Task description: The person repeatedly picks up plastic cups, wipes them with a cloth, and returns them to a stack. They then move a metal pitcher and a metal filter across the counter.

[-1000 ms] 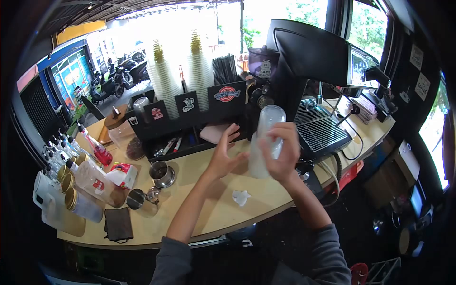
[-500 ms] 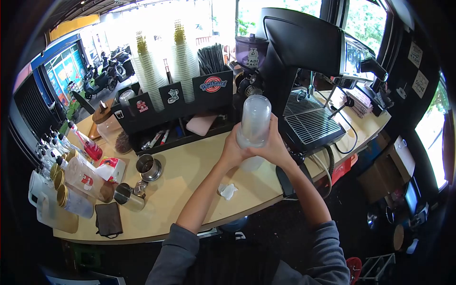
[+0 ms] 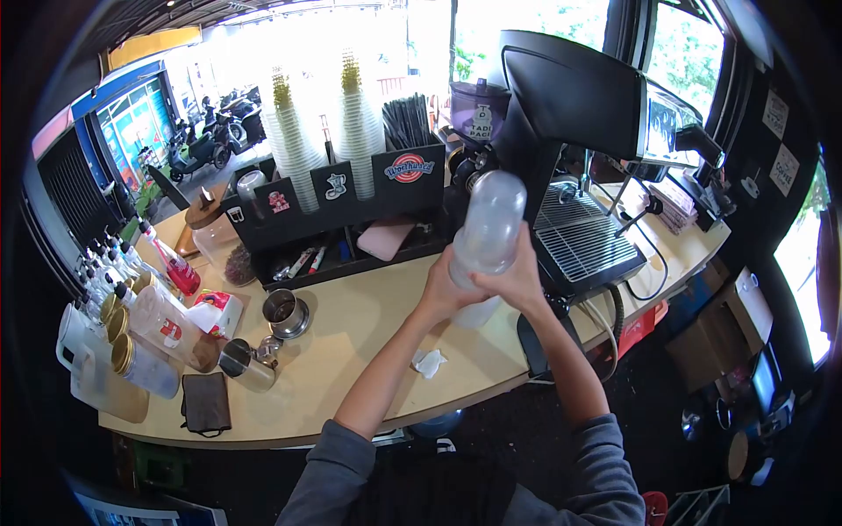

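Note:
Both hands are wrapped round a translucent plastic container (image 3: 493, 223) with a rounded top, tilted a little to the right. My left hand (image 3: 445, 285) closes on its lower left side, and my right hand (image 3: 516, 279) on its lower right, thumb across the front. A whitish base (image 3: 476, 314) shows below the hands, close over the wooden counter (image 3: 368, 311); whether it is part of the container I cannot tell. Crumpled white tissue (image 3: 429, 363) lies on the counter to the left of my forearms.
An espresso machine (image 3: 592, 105) stands right, a grinder (image 3: 478, 110) beside it. Behind is a black organizer (image 3: 298, 232) with cup stacks (image 3: 355, 140) and a phone (image 3: 386, 239). Left are a metal cup (image 3: 285, 314), a milk pitcher (image 3: 246, 364), a dark cloth (image 3: 205, 403) and several bottles (image 3: 175, 263).
The container has gone from nearly upright to leaning right, with both hands still round it. The whole view has shifted slightly, so the counter items appear lower and further right.

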The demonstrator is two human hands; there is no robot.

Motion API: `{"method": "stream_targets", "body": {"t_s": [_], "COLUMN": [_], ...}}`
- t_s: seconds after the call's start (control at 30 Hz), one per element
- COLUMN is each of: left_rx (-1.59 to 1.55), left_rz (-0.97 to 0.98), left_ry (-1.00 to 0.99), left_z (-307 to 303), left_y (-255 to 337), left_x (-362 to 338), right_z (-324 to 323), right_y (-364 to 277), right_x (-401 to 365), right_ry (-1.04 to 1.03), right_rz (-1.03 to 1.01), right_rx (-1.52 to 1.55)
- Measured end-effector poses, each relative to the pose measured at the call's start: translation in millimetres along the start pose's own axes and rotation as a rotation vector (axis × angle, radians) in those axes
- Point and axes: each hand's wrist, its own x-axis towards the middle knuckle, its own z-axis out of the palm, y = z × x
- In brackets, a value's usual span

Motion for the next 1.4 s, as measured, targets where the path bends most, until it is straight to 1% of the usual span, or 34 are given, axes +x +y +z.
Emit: {"method": "stream_targets", "body": {"t_s": [0.1,0.13,0.17,0.2,0.23,0.3,0.33,0.37,0.4,0.43,0.5,0.57,0.6,0.63,0.67,0.7,0.73,0.77,0.83,0.87,0.9,0.93,0.97,1.0,1.03,1.07,1.1,1.13,1.17,1.23,1.27,1.3,1.37,1.4], "left_rx": [-0.106,-0.101,-0.084,-0.066,-0.060,-0.038,-0.032,-0.118,-0.203,-0.182,-0.326,-0.156,-0.102,-0.089,-0.149,-0.208,-0.283,-0.267,-0.639,-0.743,-0.732,-0.772,-0.813,-0.969,-0.959,-0.830,-0.700,-0.650,-0.640,0.043,0.396,0.404,0.823,0.852], "left_rz": [-0.010,0.000,-0.037,-0.073,-0.058,0.047,0.059,0.101,0.141,0.227,0.422,0.516,0.438,0.436,0.414,0.393,0.397,0.398,0.251,0.149,0.156,0.094,0.034,-0.010,0.001,0.069,0.134,0.189,0.197,0.230,0.356,0.359,0.407,0.436], "left_ry": [-0.012,-0.014,-0.046,-0.078,-0.080,-0.079,-0.079,0.020,0.121,0.154,0.249,0.290,0.342,0.354,0.396,0.439,0.423,0.439,0.514,0.472,0.491,0.517,0.542,0.502,0.517,0.571,0.622,0.676,0.688,0.726,0.817,0.824,0.726,0.721], "left_z": [1,0,-1,-2,-3,-9,-15,-25,-37,-51,-57,-74,-79,-84,-88,-93,-98,-103,-113,-127,-129,-129,-132,-139,-145,-152,-158,-166,-173,-185,-194,-197,-199,-205], "left_y": [-7,-6,-5,-3,-1,7,13,18,28,45,90,103,109,108,106,102,94,90,81,67,67,67,68,75,77,79,82,87,92,100,95,102,119,118], "left_x": [-2,-2,-2,-2,-3,-3,-1,-2,-3,-2,-11,-15,-21,-26,-31,-36,-41,-44,-51,-58,-63,-66,-70,-76,-79,-81,-82,-85,-88,-95,-93,-95,-98,-97], "right_z": [-12,-15,-17,-19,-19,-20,-20,-19,-18,-15,-3,14,22,29,35,42,50,57,72,80,89,101,107,113,120,126,133,139,145,156,162,172,197,207], "right_y": [-29,-39,-46,-52,-57,-66,-71,-76,-82,-86,-91,-93,-92,-91,-91,-89,-87,-85,-81,-78,-74,-65,-63,-63,-64,-67,-70,-74,-82,-102,-108,-112,-120,-123], "right_x": [27,33,36,40,43,43,42,41,39,37,32,28,27,26,24,18,11,6,1,-1,0,5,5,5,5,7,9,10,12,18,23,24,25,28], "right_ry": [-0.050,-0.075,-0.067,-0.055,-0.043,-0.062,-0.067,-0.072,-0.093,-0.092,-0.157,-0.200,-0.235,-0.268,-0.230,-0.238,-0.307,-0.376,-0.401,-0.413,-0.425,-0.383,-0.397,-0.411,-0.422,-0.433,-0.344,-0.255,-0.263,-0.147,-0.239,-0.243,-0.406,-0.426], "right_rz": [-0.093,-0.099,-0.111,-0.142,-0.173,-0.216,-0.314,-0.411,-0.440,-0.448,-0.489,-0.494,-0.511,-0.528,-0.606,-0.615,-0.492,-0.365,-0.340,-0.305,-0.270,-0.373,-0.382,-0.449,-0.517,-0.528,-0.542,-0.551,-0.559,-0.645,-0.727,-0.733,-0.681,-0.648], "right_rx": [0.004,-0.001,-0.001,-0.142,-0.282,-0.299,-0.372,-0.441,-0.488,-0.479,-0.541,-0.547,-0.407,-0.266,-0.284,-0.268,-0.100,0.067,0.151,0.218,0.285,0.241,0.257,0.172,0.087,0.100,0.096,0.094,0.106,0.115,0.070,0.079,0.114,0.128]}}
